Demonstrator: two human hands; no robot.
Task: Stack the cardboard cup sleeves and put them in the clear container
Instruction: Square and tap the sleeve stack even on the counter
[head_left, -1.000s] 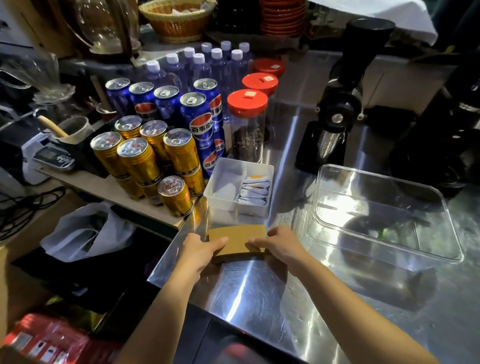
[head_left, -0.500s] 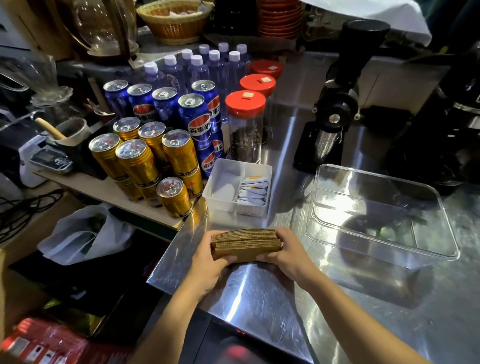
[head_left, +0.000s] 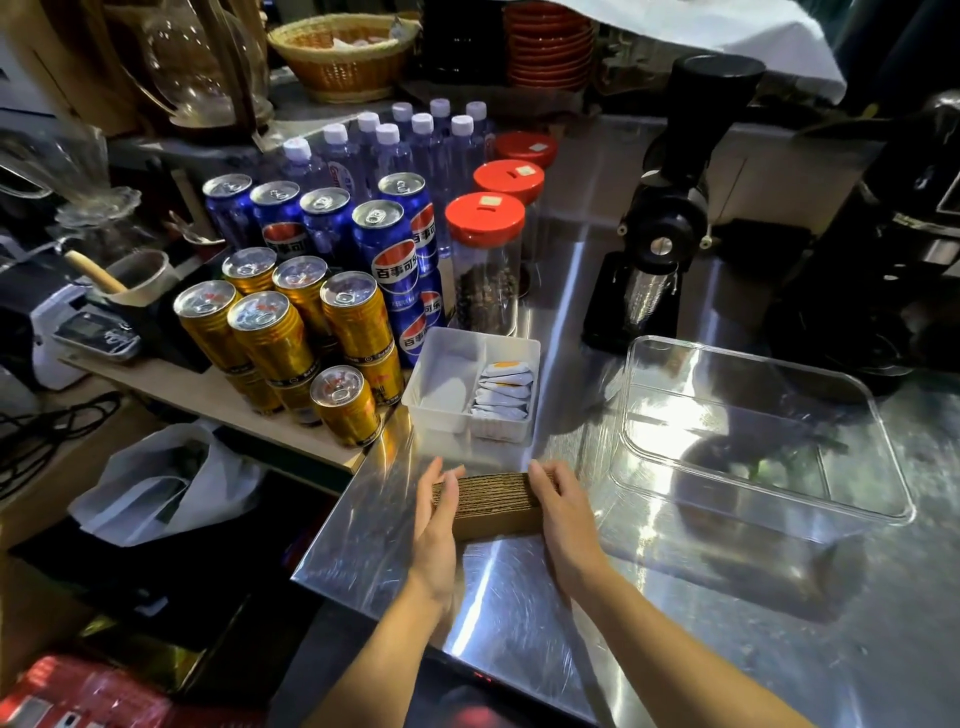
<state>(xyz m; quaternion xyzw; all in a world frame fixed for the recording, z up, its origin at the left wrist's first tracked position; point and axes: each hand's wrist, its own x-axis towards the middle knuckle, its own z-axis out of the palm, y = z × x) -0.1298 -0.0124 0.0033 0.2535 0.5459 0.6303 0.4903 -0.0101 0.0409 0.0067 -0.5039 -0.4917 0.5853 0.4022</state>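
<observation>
A stack of brown cardboard cup sleeves (head_left: 493, 501) stands on its long edge on the steel counter, ribbed edges facing up. My left hand (head_left: 439, 514) presses flat against its left end and my right hand (head_left: 563, 512) against its right end, so the stack is squeezed between both palms. The clear container (head_left: 878, 415) sits empty on the counter to the right of the stack, a short gap away from my right hand.
A white divided tray (head_left: 447, 374) with sachets stands just behind the stack. Gold cans (head_left: 270, 338) and blue cans (head_left: 395, 249) crowd the left; red-lidded jars (head_left: 485, 260) and a black grinder (head_left: 660, 223) stand behind. The counter's edge (head_left: 332, 525) drops off left of my hand.
The stack lay flat under both hands, then was tipped up onto its edge. Both hands now press flat against its two ends instead of gripping it.
</observation>
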